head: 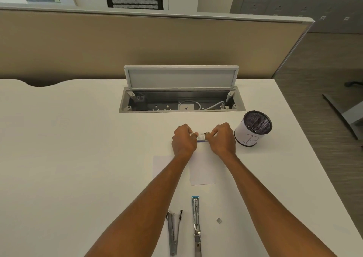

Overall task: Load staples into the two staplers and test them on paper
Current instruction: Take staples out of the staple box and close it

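While left hand (184, 141), right hand (223, 138) pinch staple box (201, 137), mesh cup (253, 129) near.

Staple box (201, 137): between my left hand (184, 141) and my right hand (223, 138), one end pinched in each, just beyond the paper.
Paper (202, 170): two sheets side by side on the desk (78, 158), partly under my forearms.
Left stapler (172, 231): nearest me, lying lengthwise beside my left forearm.
Right stapler (196, 225): just right of the left stapler, reaching farther from me.
Staple strip (219, 220): on the desk, right of the right stapler, apart from it.
Mesh cup (253, 128): upright, just right of my right hand.
Cable well (181, 103): sunk in the desk behind my hands, its lid (180, 78) standing at the far side.
Partition (137, 44): behind the desk.
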